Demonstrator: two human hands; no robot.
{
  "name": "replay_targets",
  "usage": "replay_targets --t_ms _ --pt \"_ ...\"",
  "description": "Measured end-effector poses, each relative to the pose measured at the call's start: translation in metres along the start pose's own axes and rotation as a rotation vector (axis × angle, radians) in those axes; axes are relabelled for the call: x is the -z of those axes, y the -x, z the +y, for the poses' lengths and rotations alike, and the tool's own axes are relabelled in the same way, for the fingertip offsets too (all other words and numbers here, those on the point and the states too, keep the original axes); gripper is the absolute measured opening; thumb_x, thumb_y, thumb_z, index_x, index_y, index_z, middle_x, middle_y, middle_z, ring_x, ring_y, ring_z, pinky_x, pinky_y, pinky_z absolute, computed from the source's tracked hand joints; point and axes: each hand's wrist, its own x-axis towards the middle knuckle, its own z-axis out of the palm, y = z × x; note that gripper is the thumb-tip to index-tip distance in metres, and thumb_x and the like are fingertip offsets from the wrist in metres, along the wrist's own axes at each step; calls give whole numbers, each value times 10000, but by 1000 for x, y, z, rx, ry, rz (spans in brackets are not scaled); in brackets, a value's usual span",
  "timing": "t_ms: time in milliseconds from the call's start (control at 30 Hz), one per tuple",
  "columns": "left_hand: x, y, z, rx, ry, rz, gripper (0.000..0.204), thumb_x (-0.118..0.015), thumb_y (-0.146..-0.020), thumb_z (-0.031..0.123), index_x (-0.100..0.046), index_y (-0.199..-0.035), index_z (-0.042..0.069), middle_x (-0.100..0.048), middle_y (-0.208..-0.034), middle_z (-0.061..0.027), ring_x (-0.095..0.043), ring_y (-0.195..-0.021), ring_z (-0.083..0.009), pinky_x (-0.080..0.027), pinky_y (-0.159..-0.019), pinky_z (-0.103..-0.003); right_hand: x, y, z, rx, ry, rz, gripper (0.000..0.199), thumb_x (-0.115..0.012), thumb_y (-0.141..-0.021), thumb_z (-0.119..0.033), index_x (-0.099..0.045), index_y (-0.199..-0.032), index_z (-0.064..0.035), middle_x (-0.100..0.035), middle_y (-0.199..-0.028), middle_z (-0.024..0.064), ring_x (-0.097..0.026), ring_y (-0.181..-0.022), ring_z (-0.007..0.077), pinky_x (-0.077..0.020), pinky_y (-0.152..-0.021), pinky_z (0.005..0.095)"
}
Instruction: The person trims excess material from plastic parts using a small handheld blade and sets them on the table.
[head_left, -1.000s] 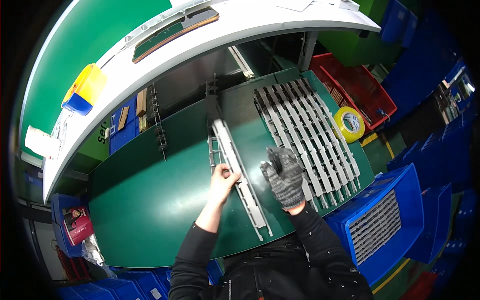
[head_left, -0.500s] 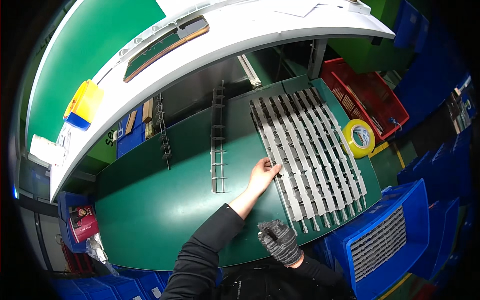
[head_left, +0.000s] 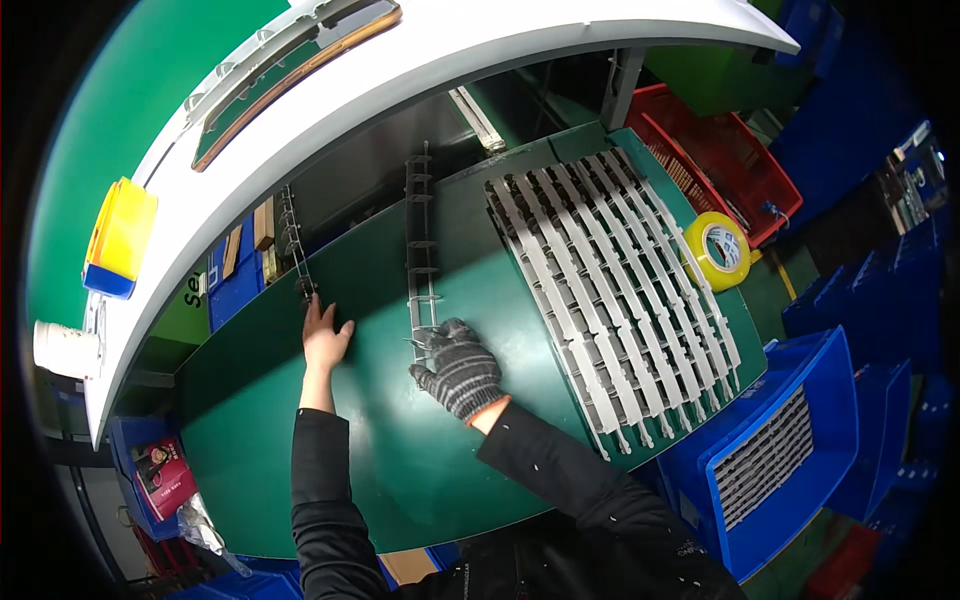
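Observation:
My left hand (head_left: 325,342) is bare, its thumb apart from its fingers. Its fingertips reach the near end of a narrow, dark clipped strip (head_left: 292,232) at the table's far left edge. My right hand (head_left: 462,372), in a grey-black knitted glove, has its fingers curled at the near end of a longer slotted grey strip (head_left: 421,250). That strip lies lengthwise on the green table (head_left: 250,440); the glove partly hides its end. To the right, several pale grey notched strips (head_left: 610,300) lie side by side in a panel-like row.
Yellow tape (head_left: 717,252) sits beside the row, near a red crate (head_left: 720,165). A blue bin (head_left: 785,450) with similar strips stands at lower right. Over the far side runs a white shelf (head_left: 480,60) with a phone (head_left: 290,85), a yellow container (head_left: 122,235) and a white cup (head_left: 66,348).
My left hand has left the row of strips and moved far left to the dark strip. My gloved right hand has moved up and left to the longer strip. The view has shifted slightly.

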Motion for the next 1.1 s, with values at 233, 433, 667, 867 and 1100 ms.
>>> replay_targets --t_ms 233,433,667,867,1100 --pt "13 143 60 -69 134 -55 520 -631 -734 213 -479 -1202 43 -242 -1398 -187 -269 -1273 -330 -257 -1020 -429 -30 35 -12 -17 141 -331 468 -584 -744 -402 -566 -1113 -114 -445 -1227 165 -450 -1101 302 -396 -917 395" --pt "30 264 102 -42 537 13 466 -611 -744 132 -489 -1182 31 -402 -1299 -185 -356 -1216 -349 -296 -1001 -392 -55 80 28 275 156 -185 454 -445 -814 -462 -561 -1110 -139 -594 -1008 169 -549 -947 310 -420 -851 396" --pt "125 264 216 -613 797 40 399 -677 -702 146 -551 -1068 48 -539 -1095 -113 -513 -1020 -274 -415 -861 -353 74 -35 5 -267 -438 -126 266 -555 -796 -356 -584 -823 -93 -558 -735 76 -520 -673 220 -396 -581 344" --pt "135 271 286 -750 895 60 236 -668 -706 102 -525 -887 53 -545 -921 -89 -537 -877 -264 -430 -776 -342 145 -62 106 -545 -534 126 326 -561 -777 -399 -604 -770 -76 -564 -581 40 -535 -498 162 -429 -480 332" --pt "122 261 259 -553 1599 -419 102 -571 -832 110 -504 -865 40 -552 -939 -35 -493 -814 -95 -406 -735 -257 148 -38 70 -605 -1073 194 240 -511 -804 -306 -478 -636 -138 -440 -497 -20 -385 -389 120 -294 -358 265"
